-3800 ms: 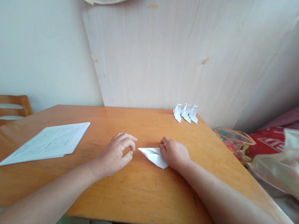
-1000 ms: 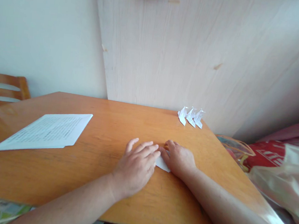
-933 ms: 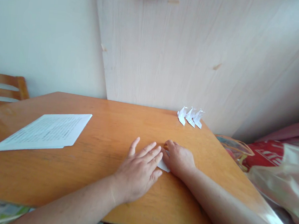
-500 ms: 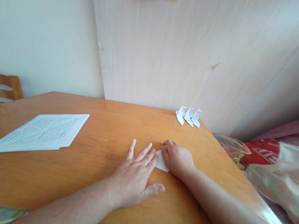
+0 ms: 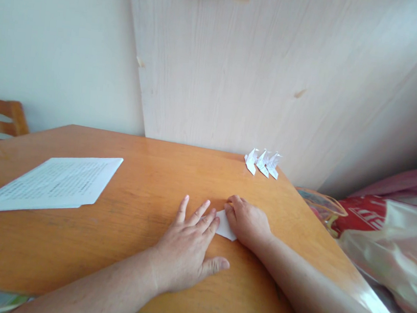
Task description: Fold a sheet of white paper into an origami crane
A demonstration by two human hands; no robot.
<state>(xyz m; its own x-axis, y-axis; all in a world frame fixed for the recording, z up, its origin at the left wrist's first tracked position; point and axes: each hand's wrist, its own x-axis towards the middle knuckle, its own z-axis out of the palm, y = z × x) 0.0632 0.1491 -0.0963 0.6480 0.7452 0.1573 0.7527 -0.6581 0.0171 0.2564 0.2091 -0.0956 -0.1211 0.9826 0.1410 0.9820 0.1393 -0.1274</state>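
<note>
A small white folded paper (image 5: 226, 226) lies on the wooden table between my two hands, partly covered by both. My left hand (image 5: 190, 246) is open, palm down, with fingers spread and the fingertips resting on the paper's left part. My right hand (image 5: 248, 222) is closed, its fingers curled over the paper's right side. The fingertips' exact hold there is hidden under the hand. Several folded paper pieces (image 5: 262, 163) stand in a row at the table's far right corner.
A stack of printed paper sheets (image 5: 54, 181) lies on the left of the wooden table (image 5: 148, 170). A chair back (image 5: 2, 117) stands beyond the left edge. Past the right edge are a red bag (image 5: 363, 213) and pale plastic (image 5: 395, 248). A pale wood panel (image 5: 217, 69) rises behind.
Both hands and the folded paper keep nearly the same position. The view has shifted slightly, with the paper stack and chair appearing a little further left.
</note>
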